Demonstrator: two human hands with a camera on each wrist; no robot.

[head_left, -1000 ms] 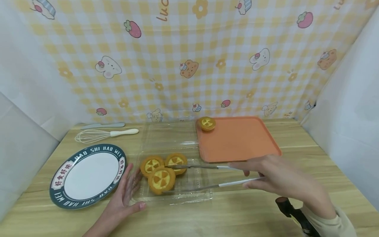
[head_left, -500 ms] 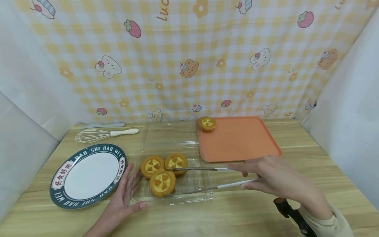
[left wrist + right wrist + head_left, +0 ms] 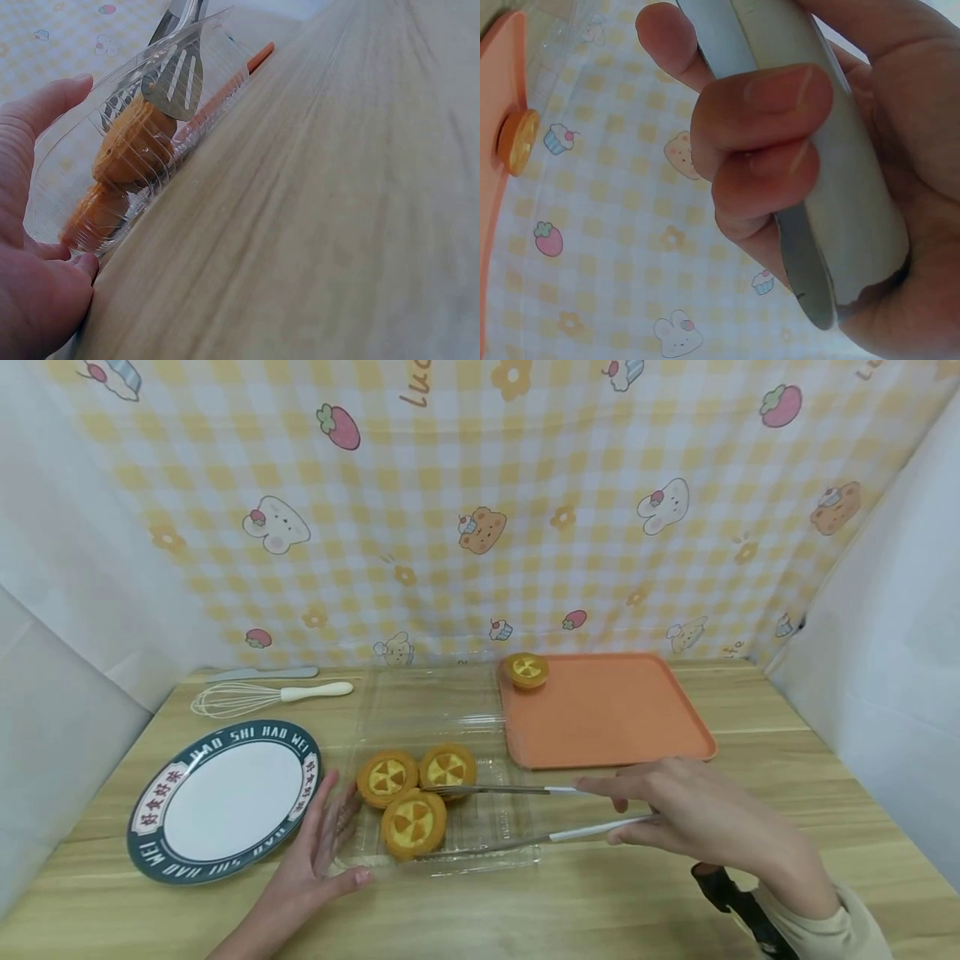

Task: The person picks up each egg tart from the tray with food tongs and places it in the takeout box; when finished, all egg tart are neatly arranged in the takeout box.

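Note:
My right hand [image 3: 690, 806] grips a pair of metal tongs [image 3: 600, 829] by its white handles, its fingers curled round them in the right wrist view. The tongs' arms are spread around a round yellow-topped tart [image 3: 413, 825] at the front of a clear plastic clamshell box [image 3: 487, 827]. Two more tarts, one at the left [image 3: 387, 778] and one at the right [image 3: 447, 768], lie behind it. In the left wrist view a slotted tong end [image 3: 176, 82] is against or very near a tart. My left hand [image 3: 307, 860] touches the box's left side, thumb spread from the fingers.
An orange tray [image 3: 607, 710] behind the tongs bears one tart [image 3: 527, 670] at its back left corner. Left of the box are a dark-rimmed plate [image 3: 232, 802], a whisk [image 3: 300, 692] and a spatula-like blade [image 3: 262, 674]. The box's lid [image 3: 435, 693] stands open at the back.
The front tart has shifted slightly toward the front and right. The tongs' front arm and the right hand have moved a little with it. The left hand keeps its place.

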